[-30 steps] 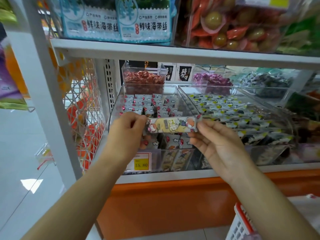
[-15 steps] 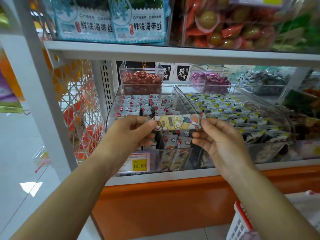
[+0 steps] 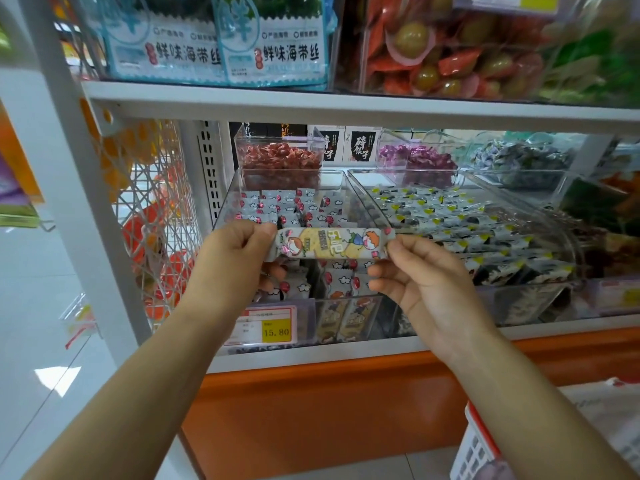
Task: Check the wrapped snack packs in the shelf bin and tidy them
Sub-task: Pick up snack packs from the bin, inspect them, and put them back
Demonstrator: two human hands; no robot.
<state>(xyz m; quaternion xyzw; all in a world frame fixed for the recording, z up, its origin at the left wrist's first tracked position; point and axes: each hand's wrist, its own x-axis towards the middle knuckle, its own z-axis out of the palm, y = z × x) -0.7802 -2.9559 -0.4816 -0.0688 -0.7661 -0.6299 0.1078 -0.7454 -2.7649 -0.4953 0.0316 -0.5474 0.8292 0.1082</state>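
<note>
Yellow cartoon-printed snack pack (image 3: 330, 244) stretches level between my hands, left hand (image 3: 235, 258) pinching its nine o'clock end, right hand (image 3: 426, 282) its three o'clock end, above the clear bin (image 3: 341, 183). I'm inspecting; next, probably lay it back aligned.

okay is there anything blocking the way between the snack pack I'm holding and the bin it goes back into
Nothing visible. The snack pack is held by both ends just above the open-topped clear bin, left hand and right hand gripping it.
</note>
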